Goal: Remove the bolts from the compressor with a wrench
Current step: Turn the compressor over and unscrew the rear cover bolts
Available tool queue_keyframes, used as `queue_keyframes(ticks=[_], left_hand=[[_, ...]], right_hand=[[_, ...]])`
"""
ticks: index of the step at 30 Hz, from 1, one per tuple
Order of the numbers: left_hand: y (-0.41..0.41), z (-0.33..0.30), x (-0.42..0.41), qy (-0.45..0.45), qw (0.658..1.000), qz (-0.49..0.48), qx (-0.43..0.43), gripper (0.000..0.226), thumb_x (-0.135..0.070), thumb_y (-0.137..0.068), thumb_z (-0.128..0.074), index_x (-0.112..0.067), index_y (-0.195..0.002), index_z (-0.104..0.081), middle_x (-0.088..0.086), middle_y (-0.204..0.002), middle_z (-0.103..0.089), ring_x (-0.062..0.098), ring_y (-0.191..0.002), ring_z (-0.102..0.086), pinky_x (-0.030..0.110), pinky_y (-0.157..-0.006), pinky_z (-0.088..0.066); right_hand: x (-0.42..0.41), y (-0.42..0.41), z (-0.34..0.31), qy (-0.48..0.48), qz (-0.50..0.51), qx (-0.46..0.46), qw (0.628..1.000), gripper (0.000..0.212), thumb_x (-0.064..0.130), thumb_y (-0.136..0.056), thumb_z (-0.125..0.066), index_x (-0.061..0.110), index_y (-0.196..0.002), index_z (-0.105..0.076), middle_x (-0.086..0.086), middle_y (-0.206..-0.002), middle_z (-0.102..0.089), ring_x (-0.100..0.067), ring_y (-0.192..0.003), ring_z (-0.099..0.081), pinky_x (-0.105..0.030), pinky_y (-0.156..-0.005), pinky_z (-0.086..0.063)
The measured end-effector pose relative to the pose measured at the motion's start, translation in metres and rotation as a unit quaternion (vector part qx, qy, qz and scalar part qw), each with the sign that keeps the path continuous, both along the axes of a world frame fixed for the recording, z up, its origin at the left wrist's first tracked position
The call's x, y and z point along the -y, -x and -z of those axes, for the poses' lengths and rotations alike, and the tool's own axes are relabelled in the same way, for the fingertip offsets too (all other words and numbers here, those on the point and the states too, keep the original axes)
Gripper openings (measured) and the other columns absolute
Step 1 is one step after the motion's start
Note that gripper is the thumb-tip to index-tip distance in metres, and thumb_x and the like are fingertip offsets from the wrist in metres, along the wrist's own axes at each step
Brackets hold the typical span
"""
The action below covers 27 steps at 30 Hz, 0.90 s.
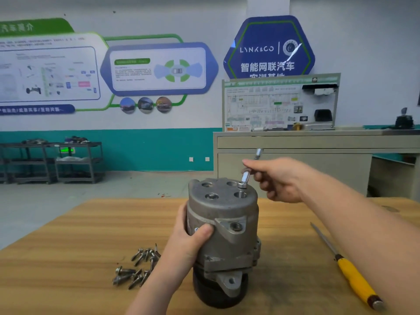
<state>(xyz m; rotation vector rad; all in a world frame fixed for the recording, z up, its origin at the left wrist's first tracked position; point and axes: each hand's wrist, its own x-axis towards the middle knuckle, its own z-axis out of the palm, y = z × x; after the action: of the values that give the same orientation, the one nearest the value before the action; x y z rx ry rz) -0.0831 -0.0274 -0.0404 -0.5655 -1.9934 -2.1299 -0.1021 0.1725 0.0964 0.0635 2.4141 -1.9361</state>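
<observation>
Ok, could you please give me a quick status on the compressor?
Left hand grips compressor. Right hand holds wrench on top bolt. Removed bolts piled left. Nothing in the way.

"LYNK&CO" and "智能网联汽车" on the blue hexagonal wall sign (269,47)

**Compressor upright, wrench at its top**

The grey metal compressor (223,233) stands upright on its black pulley end. The shiny wrench (247,172) leans over its top face, socket on a bolt (242,185). Loose bolts (136,267) lie heaped beside its left.
</observation>
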Motion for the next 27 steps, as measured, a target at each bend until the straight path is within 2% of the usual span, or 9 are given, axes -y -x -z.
queue_keyframes(ticks=[4, 7, 10, 12, 14, 16, 19, 22, 27], left_hand=[[0.000, 0.001, 0.002, 0.007, 1.000, -0.008, -0.008, 0.082, -0.078, -0.037, -0.081, -0.063, -0.112, -0.051, -0.016, -0.116, -0.068, 0.014, -0.108, -0.068, 0.049, -0.093, -0.055], [0.000, 0.001, 0.001, 0.009, 1.000, -0.006, -0.009, 0.080, -0.080, -0.035, -0.080, -0.067, -0.108, -0.050, -0.019, -0.113, -0.068, 0.012, -0.105, -0.068, 0.041, -0.086, -0.058], [0.001, 0.000, -0.002, 0.005, 1.000, -0.013, -0.003, 0.082, -0.079, -0.033, -0.081, -0.066, -0.108, -0.050, -0.019, -0.111, -0.069, 0.012, -0.105, -0.068, 0.043, -0.088, -0.057], [0.000, 0.001, 0.000, -0.007, 1.000, -0.006, -0.002, 0.087, -0.077, -0.036, -0.082, -0.060, -0.115, -0.049, -0.015, -0.115, -0.069, 0.015, -0.107, -0.068, 0.044, -0.088, -0.057], [-0.003, 0.001, 0.002, -0.008, 1.000, 0.002, -0.002, 0.093, -0.071, -0.042, -0.083, -0.050, -0.125, -0.048, -0.008, -0.117, -0.070, 0.017, -0.106, -0.069, 0.040, -0.083, -0.058], [-0.002, -0.003, -0.002, 0.001, 1.000, -0.016, 0.002, 0.087, -0.059, -0.054, -0.081, -0.037, -0.131, -0.047, -0.004, -0.116, -0.071, 0.014, -0.101, -0.070, 0.030, -0.073, -0.058], [0.003, -0.009, -0.006, 0.014, 0.998, -0.062, 0.007, 0.077, -0.043, -0.071, -0.079, -0.026, -0.137, -0.042, 0.002, -0.121, -0.068, 0.014, -0.097, -0.069, 0.025, -0.076, -0.055], [-0.005, -0.008, -0.001, 0.018, 1.000, -0.004, 0.005, 0.094, -0.073, -0.044, -0.083, -0.050, -0.127, -0.045, -0.009, -0.119, -0.069, 0.014, -0.106, -0.068, 0.039, -0.088, -0.057], [-0.021, -0.012, -0.003, -0.011, 0.999, -0.040, -0.001, 0.104, -0.082, -0.035, -0.077, -0.065, -0.126, -0.031, -0.025, -0.130, -0.050, 0.003, -0.114, -0.059, 0.038, -0.100, -0.049]], right_hand=[[0.032, 0.005, -0.027, -0.186, -0.030, -0.029, 0.982, 0.031, 0.043, -0.087, -0.066, 0.014, -0.092, -0.075, 0.008, -0.048, -0.041, -0.009, -0.050, -0.030, -0.022, -0.048, -0.025], [0.055, -0.005, -0.035, -0.364, -0.036, -0.153, 0.918, 0.030, 0.041, -0.090, -0.062, 0.014, -0.093, -0.075, 0.005, -0.058, -0.049, -0.009, -0.050, -0.038, -0.021, -0.043, -0.032], [0.070, -0.022, -0.029, -0.425, -0.042, -0.247, 0.870, 0.031, 0.039, -0.091, -0.062, 0.011, -0.097, -0.074, -0.004, -0.071, -0.062, -0.015, -0.059, -0.051, -0.024, -0.051, -0.038], [0.074, -0.036, -0.018, -0.442, -0.048, -0.292, 0.847, 0.034, 0.044, -0.092, -0.058, 0.015, -0.096, -0.075, -0.005, -0.091, -0.070, -0.019, -0.079, -0.061, -0.029, -0.071, -0.049], [0.071, -0.054, -0.001, -0.461, -0.045, -0.359, 0.810, 0.038, 0.057, -0.087, -0.055, 0.023, -0.097, -0.070, 0.003, -0.097, -0.067, -0.018, -0.091, -0.058, -0.036, -0.084, -0.048], [0.065, -0.073, 0.017, -0.484, -0.036, -0.436, 0.758, 0.047, 0.074, -0.075, -0.047, 0.032, -0.091, -0.057, 0.014, -0.089, -0.054, -0.008, -0.087, -0.047, -0.033, -0.079, -0.041], [0.046, -0.087, 0.035, -0.358, -0.022, -0.466, 0.809, 0.058, 0.086, -0.068, -0.036, 0.029, -0.074, -0.049, 0.012, -0.074, -0.045, -0.004, -0.075, -0.044, -0.021, -0.063, -0.032], [0.022, -0.087, 0.043, -0.154, -0.006, -0.446, 0.882, 0.058, 0.079, -0.080, -0.040, 0.026, -0.066, -0.059, 0.015, -0.069, -0.053, -0.003, -0.066, -0.052, -0.014, -0.060, -0.037], [0.003, -0.077, 0.048, 0.243, -0.006, -0.231, 0.942, 0.019, 0.029, -0.083, -0.061, 0.012, -0.079, -0.068, -0.004, -0.059, -0.058, -0.011, -0.050, -0.051, -0.020, -0.047, -0.040]])
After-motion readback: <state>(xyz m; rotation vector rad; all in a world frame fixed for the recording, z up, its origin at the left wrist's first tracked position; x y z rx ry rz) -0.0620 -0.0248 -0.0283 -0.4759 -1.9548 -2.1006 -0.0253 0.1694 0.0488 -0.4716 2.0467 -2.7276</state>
